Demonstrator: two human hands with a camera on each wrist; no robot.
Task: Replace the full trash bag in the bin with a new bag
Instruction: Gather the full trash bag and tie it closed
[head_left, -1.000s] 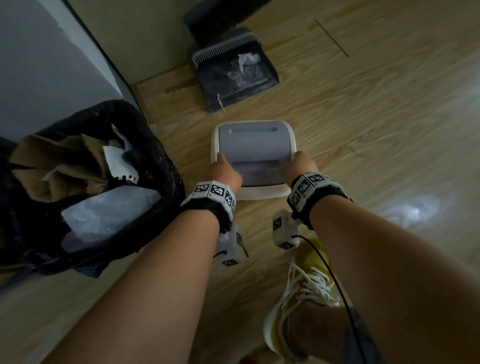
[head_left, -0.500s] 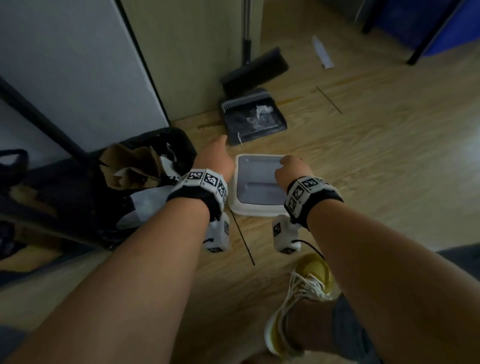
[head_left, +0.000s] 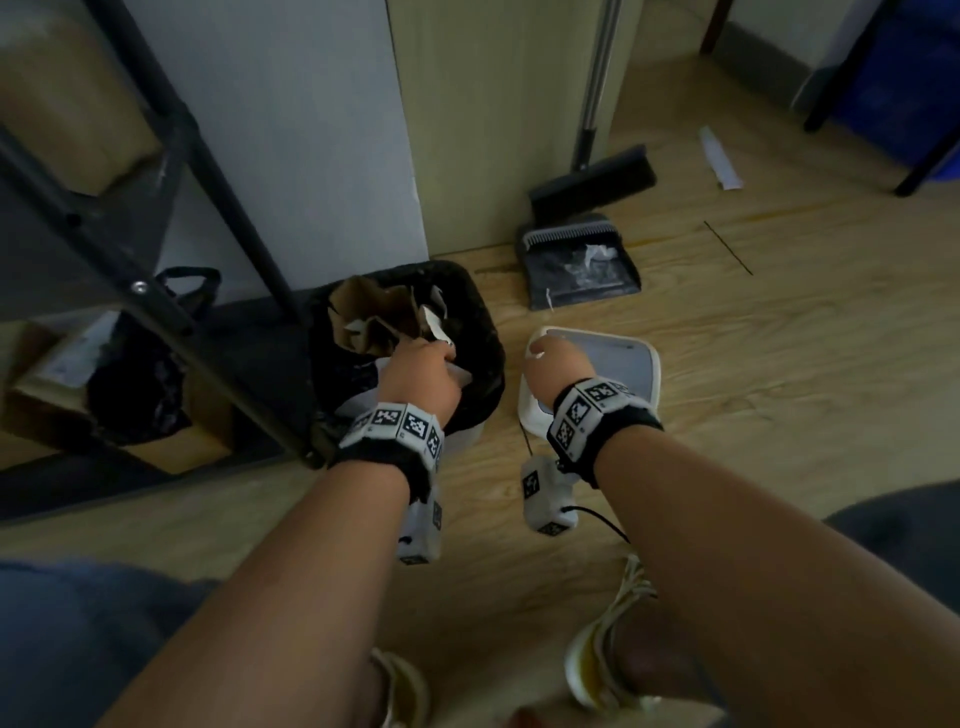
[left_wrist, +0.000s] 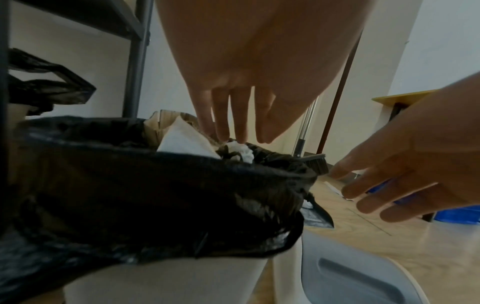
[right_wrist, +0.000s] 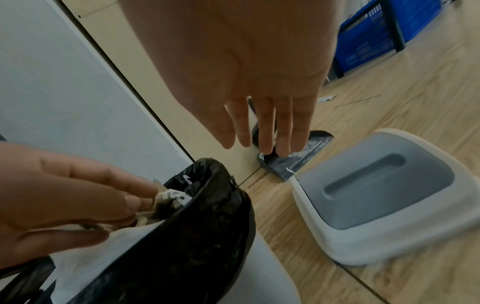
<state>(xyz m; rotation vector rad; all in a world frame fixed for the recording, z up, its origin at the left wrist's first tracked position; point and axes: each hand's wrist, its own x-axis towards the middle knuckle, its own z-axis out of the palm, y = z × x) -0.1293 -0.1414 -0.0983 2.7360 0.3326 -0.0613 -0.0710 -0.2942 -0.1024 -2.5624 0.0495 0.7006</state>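
Observation:
A white bin (left_wrist: 168, 281) lined with a full black trash bag (head_left: 483, 364) stands against the wall, holding brown paper and white scraps. My left hand (head_left: 426, 364) hovers over the bag's mouth with straight fingers (left_wrist: 233, 127) that touch a white crumpled scrap (left_wrist: 241, 152). To its right, my right hand (head_left: 545, 358) is open in the air, fingers (right_wrist: 262, 133) spread and empty. The bin's white and grey lid (head_left: 623, 369) lies flat on the wood floor, below and right of that hand.
A dustpan (head_left: 576, 265) and broom (head_left: 592, 182) sit by the wall behind the lid. A black metal shelf frame (head_left: 171, 171) stands left of the bin, with another black bag (head_left: 140, 374) under it. A blue crate (head_left: 904, 78) is far right. My shoe (head_left: 597, 665) is near.
Both hands have let go of the lid, which now lies on the floor. My left hand has moved left over the bin, and my right hand has risen off the lid.

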